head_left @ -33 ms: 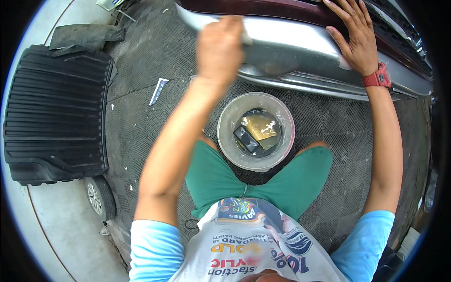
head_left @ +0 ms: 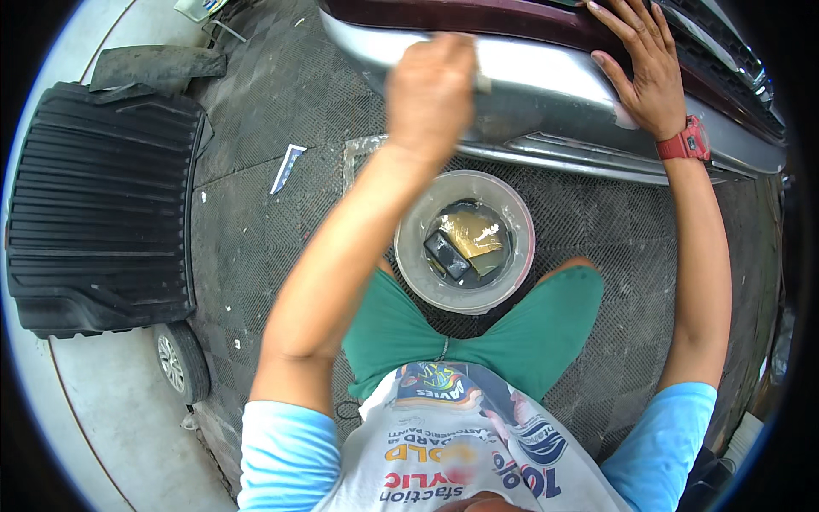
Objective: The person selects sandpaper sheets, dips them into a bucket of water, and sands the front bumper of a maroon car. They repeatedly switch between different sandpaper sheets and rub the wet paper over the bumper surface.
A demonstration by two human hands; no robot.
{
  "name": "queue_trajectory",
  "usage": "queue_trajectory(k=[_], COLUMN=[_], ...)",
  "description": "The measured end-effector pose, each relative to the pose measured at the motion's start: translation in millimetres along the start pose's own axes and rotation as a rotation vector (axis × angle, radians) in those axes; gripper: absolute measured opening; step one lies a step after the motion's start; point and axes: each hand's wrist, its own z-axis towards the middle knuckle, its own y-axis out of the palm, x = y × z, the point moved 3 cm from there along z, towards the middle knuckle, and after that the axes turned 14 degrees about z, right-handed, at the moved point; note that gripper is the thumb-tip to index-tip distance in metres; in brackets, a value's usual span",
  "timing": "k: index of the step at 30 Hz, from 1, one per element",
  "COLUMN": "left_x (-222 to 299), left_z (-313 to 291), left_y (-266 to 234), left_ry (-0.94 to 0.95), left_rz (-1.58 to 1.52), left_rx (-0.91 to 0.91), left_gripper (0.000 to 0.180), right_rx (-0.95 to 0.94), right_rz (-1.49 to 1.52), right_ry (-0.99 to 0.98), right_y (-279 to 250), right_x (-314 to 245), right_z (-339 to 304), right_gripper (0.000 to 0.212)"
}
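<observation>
1. Nearest, between the knees, stands a bucket (head_left: 418, 273) holding a black block (head_left: 447, 254) and a tan sheet (head_left: 469, 229); the left hand is the nearer one to it, up and slightly left of it
2. Beyond it, the left hand (head_left: 431, 94) is blurred at the silver side of the bumper, fingers curled round a small pale piece (head_left: 484, 82), of which only an edge shows; whether that piece presses on the surface I cannot tell
3. Off to the right, the right hand (head_left: 640, 72) lies spread on the bumper, fingers apart and gripping nothing, a red watch (head_left: 684, 141) at its wrist
4. The bumper (head_left: 554, 72) lies straight ahead of the person, its long axis running crosswise and sloping nearer toward the right, with bare silver surface between the hands and a dark red band (head_left: 512, 19) along its far side
</observation>
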Motion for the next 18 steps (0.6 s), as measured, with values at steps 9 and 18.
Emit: queue_trajectory(k=[9, 18], left_x=[-52.0, -74.9], left_z=[-13.2, -23.6], left_y=[-4.5, -12.9], left_ry=[-0.062, -0.052], left_rz=[0.182, 0.026], left_rx=[-0.024, -0.076], left_gripper=[0.045, 0.061], right_rx=[0.08, 0.011], right_rz=[0.026, 0.004], right_ry=[-0.044, 0.013], right_y=[8.2, -0.7], right_x=[0.5, -5.0], right_z=[-1.8, 0.3], right_gripper=[0.059, 0.057])
